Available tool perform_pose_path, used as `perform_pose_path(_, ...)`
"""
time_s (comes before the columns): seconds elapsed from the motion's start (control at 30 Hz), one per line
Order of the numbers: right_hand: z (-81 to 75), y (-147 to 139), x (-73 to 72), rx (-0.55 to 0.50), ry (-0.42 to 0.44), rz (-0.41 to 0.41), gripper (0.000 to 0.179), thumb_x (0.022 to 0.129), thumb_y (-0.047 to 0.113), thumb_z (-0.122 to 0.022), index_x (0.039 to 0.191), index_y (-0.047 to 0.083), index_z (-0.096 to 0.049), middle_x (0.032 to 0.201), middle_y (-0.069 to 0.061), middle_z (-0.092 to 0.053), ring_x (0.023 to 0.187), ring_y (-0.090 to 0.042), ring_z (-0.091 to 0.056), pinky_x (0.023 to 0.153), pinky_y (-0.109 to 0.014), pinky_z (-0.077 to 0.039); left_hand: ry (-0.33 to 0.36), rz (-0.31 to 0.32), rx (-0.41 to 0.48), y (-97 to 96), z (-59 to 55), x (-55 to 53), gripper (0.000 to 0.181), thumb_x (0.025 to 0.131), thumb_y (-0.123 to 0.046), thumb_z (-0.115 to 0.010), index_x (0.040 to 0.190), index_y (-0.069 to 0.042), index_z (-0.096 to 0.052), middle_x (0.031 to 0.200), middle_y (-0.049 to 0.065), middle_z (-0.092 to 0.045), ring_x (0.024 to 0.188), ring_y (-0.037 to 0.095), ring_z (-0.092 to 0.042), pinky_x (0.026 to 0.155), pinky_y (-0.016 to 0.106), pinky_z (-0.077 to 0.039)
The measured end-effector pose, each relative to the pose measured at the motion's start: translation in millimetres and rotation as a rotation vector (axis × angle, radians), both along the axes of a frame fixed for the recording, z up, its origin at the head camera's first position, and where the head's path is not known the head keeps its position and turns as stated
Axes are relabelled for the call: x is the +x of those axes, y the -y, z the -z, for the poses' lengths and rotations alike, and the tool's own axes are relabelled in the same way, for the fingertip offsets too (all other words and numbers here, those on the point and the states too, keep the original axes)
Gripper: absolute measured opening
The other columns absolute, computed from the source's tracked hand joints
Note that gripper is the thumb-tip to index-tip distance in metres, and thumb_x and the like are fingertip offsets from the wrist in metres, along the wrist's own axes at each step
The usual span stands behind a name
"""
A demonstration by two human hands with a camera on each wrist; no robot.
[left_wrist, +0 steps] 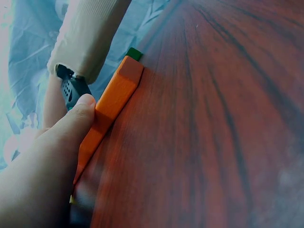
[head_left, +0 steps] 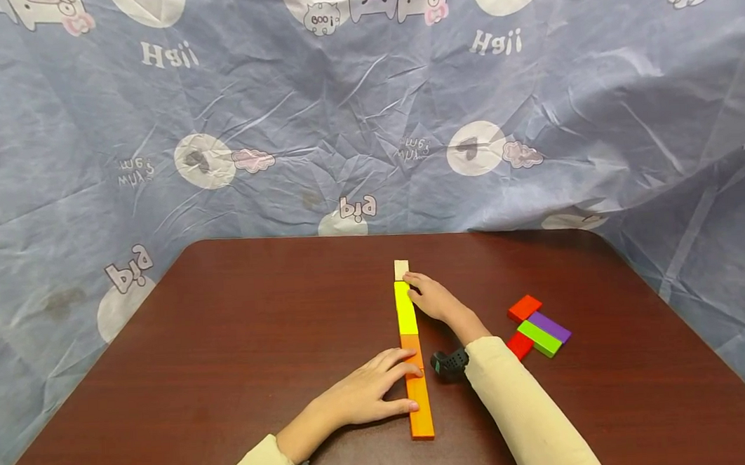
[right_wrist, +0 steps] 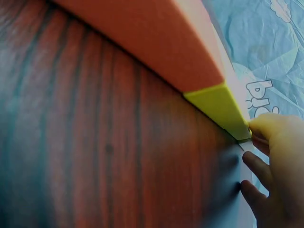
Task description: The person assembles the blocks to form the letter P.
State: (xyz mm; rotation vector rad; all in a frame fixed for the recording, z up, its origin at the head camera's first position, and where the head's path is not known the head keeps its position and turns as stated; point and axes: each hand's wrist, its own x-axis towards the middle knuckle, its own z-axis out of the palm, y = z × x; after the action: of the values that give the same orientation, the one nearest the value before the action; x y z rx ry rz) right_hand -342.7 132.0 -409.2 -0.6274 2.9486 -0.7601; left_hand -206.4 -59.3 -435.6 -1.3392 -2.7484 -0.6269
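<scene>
A straight row of flat blocks runs away from me: two orange blocks [head_left: 421,423] nearest, then a yellow stretch [head_left: 405,311], then a pale block [head_left: 401,267] at the far end. My left hand [head_left: 368,391] comes from the left, its fingertips and thumb resting across the orange part. In the left wrist view its thumb [left_wrist: 83,111] touches the orange block [left_wrist: 116,95]. At the far end, my right hand [head_left: 436,298] reaches in from the right. Its thumb touches the yellow block [right_wrist: 221,104], and its other fingers are beside the pale block.
Several loose blocks lie to the right of my right forearm: a red block [head_left: 525,308], a purple block [head_left: 551,326], a green block [head_left: 540,339] and a partly hidden red block [head_left: 520,345]. Behind the dark wooden table [head_left: 256,309] hangs a printed blue-grey cloth [head_left: 316,123].
</scene>
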Motion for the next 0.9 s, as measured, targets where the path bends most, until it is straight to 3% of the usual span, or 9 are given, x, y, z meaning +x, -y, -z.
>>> perform_pose_path(0.57,0.1,-6.5,8.0,-0.028,-0.049,-0.013,0.042,0.093,0.014,-0.048,0.133,0.001,-0.044,0.139,-0.016,-0.042,0.129,-0.032,-0.039,0.106,-0.047,-0.031,-0.003,0.02,0.014,-1.4,-2.1,0.3,0.047,0.088,-0.06,-0.039,0.124,-0.031,-0.044,0.142,-0.004,-0.031,0.132,0.015,-0.032,0.105,0.037,-0.035)
perform_pose_path(0.77,-1.7,-7.8,12.7,-0.037,-0.02,-0.013,0.043,0.094,0.015,-0.047,0.135,0.004,-0.043,0.14,-0.014,-0.04,0.13,-0.032,-0.037,0.106,-0.047,-0.03,-0.003,0.045,0.019,-1.3,-0.1,-1.2,0.044,0.088,-0.06,-0.039,0.122,-0.032,-0.042,0.142,-0.005,-0.031,0.136,0.02,-0.024,0.104,0.042,-0.036)
perform_pose_path(0.9,-0.3,-9.6,16.5,-0.05,-0.047,-0.033,0.041,0.094,0.015,-0.046,0.134,0.004,-0.045,0.139,-0.014,-0.042,0.129,-0.032,-0.038,0.105,-0.047,-0.032,-0.002,0.058,0.028,-1.9,-0.4,0.4,0.043,0.088,-0.06,-0.04,0.121,-0.032,-0.042,0.141,-0.005,-0.032,0.136,0.021,-0.024,0.103,0.042,-0.037)
